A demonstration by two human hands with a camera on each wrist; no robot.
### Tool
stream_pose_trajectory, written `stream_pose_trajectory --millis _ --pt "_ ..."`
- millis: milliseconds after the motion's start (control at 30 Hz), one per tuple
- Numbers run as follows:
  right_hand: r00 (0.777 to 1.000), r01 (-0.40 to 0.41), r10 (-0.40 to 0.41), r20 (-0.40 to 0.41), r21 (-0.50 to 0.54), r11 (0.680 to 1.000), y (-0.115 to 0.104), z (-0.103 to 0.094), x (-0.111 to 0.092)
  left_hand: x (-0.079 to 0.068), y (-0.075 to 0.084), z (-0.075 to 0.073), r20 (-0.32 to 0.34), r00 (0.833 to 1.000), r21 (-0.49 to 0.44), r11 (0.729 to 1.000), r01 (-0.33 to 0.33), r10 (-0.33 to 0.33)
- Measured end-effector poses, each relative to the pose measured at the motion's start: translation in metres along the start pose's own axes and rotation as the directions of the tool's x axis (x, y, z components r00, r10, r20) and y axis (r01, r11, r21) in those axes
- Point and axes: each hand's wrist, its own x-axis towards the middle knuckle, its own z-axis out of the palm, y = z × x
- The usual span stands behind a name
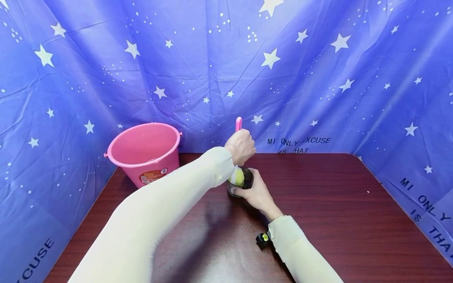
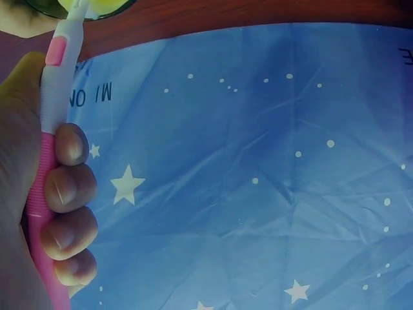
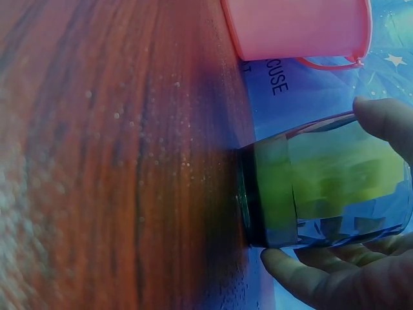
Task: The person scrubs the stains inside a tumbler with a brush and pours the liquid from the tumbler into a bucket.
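My left hand (image 1: 242,146) grips the pink and white handle of a sponge cup brush (image 2: 45,181), its fingers curled round it. The brush's yellow-green sponge head (image 1: 238,177) is inside a dark tinted clear cup (image 1: 231,190). My right hand (image 1: 260,194) holds that cup from the side, thumb and fingers round it. In the right wrist view the cup (image 3: 310,187) shows the sponge through its wall, with its base right at the tabletop. The pink end of the handle sticks up above my left fist.
A pink bucket (image 1: 145,145) with a label stands at the table's back left. Small droplets dot the dark red wooden table (image 1: 318,220) near the cup. A blue star-patterned curtain (image 1: 212,59) hangs behind and at both sides. My right wrist wears a black device (image 1: 262,240).
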Motion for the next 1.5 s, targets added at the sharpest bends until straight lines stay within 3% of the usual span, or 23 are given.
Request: stream_pose_trajectory --millis 333,767,1067,1500 --pt "1.000 0.001 -0.001 0.006 0.016 1.000 0.0012 0.0009 0.0003 -0.0009 0.0001 -0.0017 -0.010 0.999 -0.025 0.999 -0.036 0.036" --pt "1.000 -0.002 0.002 -0.003 -0.036 0.999 0.0013 -0.0005 0.0016 0.0019 0.0009 -0.0020 -0.054 0.996 -0.126 0.990 0.064 -0.071" --pt "1.000 0.000 0.000 0.004 -0.046 0.999 -0.0002 -0.0007 0.0014 0.0053 0.0014 -0.0009 -0.067 0.995 -0.082 0.994 0.069 -0.074" --pt "1.000 0.012 -0.012 -0.008 -0.051 0.999 0.0013 -0.0004 0.0020 0.0021 -0.0021 0.0053 -0.022 0.997 -0.068 0.995 0.068 -0.069"
